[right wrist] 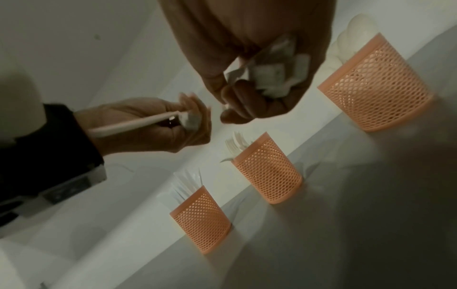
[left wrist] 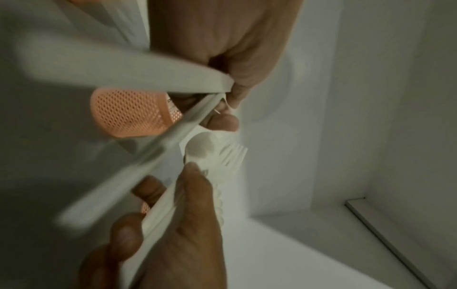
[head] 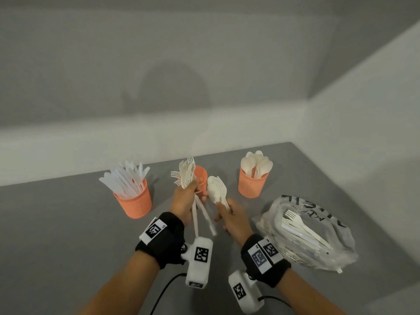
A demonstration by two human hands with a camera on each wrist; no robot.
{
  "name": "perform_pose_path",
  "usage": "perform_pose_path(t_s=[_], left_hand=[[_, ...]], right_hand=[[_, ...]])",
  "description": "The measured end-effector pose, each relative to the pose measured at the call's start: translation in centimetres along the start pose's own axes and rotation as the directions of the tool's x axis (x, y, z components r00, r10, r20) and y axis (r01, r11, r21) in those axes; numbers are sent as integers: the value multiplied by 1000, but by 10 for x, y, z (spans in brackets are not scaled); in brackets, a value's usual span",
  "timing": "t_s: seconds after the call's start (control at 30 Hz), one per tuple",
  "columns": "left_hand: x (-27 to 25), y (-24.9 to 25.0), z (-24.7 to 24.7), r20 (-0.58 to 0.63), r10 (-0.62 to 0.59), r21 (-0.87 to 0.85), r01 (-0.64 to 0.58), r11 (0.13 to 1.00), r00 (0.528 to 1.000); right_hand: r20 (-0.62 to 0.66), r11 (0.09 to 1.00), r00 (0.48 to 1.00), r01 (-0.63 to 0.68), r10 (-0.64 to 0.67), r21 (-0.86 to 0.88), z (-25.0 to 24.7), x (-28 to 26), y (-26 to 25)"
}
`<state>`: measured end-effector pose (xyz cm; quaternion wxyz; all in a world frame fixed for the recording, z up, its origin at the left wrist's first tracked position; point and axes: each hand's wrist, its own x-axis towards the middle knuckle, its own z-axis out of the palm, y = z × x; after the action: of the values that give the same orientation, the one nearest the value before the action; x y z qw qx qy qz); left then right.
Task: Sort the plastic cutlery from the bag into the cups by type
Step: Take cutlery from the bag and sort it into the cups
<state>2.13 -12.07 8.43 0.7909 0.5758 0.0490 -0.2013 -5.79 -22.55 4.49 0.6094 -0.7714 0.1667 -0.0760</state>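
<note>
Left hand (head: 184, 201) grips a fan of forks (head: 186, 172) by the handles, heads up, just in front of the middle cup (head: 202, 176). Right hand (head: 234, 218) is closed round a mixed bunch (head: 217, 189): at least 1 spoon bowl and 1 fork head show above the fingers; the full count cannot be read. The 2 hands are close together over the table (head: 68, 223).

Cups: 3 orange mesh cups in a row. Knife cup (head: 134, 198) at left, middle cup holding forks, spoon cup (head: 252, 181) at right. Bag (head: 311, 233) lies at right on the table, clear plastic, with at least 1 fork and more white cutlery inside, so the sort is judged well along but unfinished.

Step in hand (judgement): pulling forks out of the mixed bunch into the left-hand fan. To do it well: pinch 1 piece at the neck, confirm tines before passing it over, keep handles aligned so the fan drops cleanly into the middle cup. Tines may snag on each other or on the mesh; lower handles first. Spoons then go right.

Surface: plain grey matte table, no visible clutter beyond the above. Room: pale walls meeting in a corner at right, soft shadow on the back wall, dim even light.
</note>
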Motion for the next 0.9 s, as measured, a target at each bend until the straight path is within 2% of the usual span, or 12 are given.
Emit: perform_pose_path(t_s=[0.1,0.2,0.3,0.43,0.57,0.67,0.8,0.9], left_hand=[[-5,8,8,34,147,166,-150,975,989],[-8,11,15,79,259,365,-270,891,963],[-3,9,18,145,224,370,-262,891,964],[1,4,26,261,227,427,-323,845,938],[6,-4,35,295,254,498,-375,782,921],[9,-8,42,273,283,549,-391,739,919],[8,-8,57,213,295,458,-362,812,932],[5,-11,65,167,224,358,-271,894,960]], right_hand=[[-19,987,996,82,-85,-140,-6,4,2],[-16,953,989,136,-146,-272,-17,6,-1],[20,930,987,160,-162,-332,-30,7,-3],[148,943,979,180,-143,-279,-46,9,-5],[278,990,960,7,32,-137,-61,8,-8],[276,990,951,-140,142,-25,-67,7,-8],[297,954,926,-277,233,114,-68,13,-3],[227,946,944,-280,241,161,-68,17,-4]])
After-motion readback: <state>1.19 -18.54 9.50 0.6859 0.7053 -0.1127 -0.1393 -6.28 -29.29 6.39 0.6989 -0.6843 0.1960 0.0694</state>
